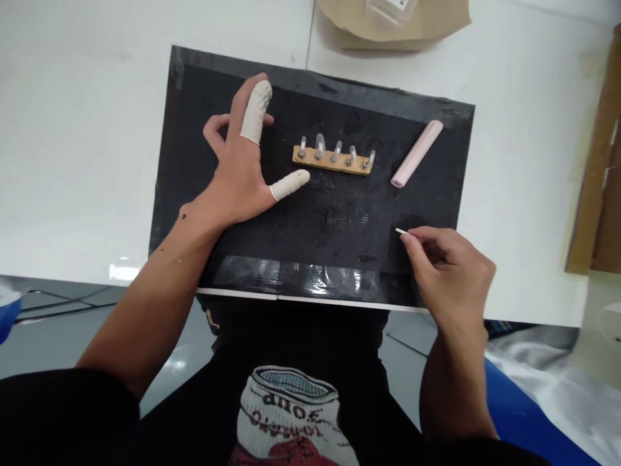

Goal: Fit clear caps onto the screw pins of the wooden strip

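Note:
My left hand [241,169] lies flat and spread on a black mat [339,220], with white finger cots on the thumb and index finger. Its thumb tip is just left of a small wooden strip [332,160] that carries several upright clear pieces on metal pins. My right hand [449,265] rests at the mat's right front edge, its fingers pinched on a thin white stick [400,231] whose tip points left. A pale pink bar [417,153] lies slanted on the mat to the right of the wooden strip.
The mat lies on a white table [72,162]. A brown paper bag [392,22] sits at the far edge, and brown cardboard [596,168] stands at the right. Blue and white cloth [543,388] lies below the table's right front.

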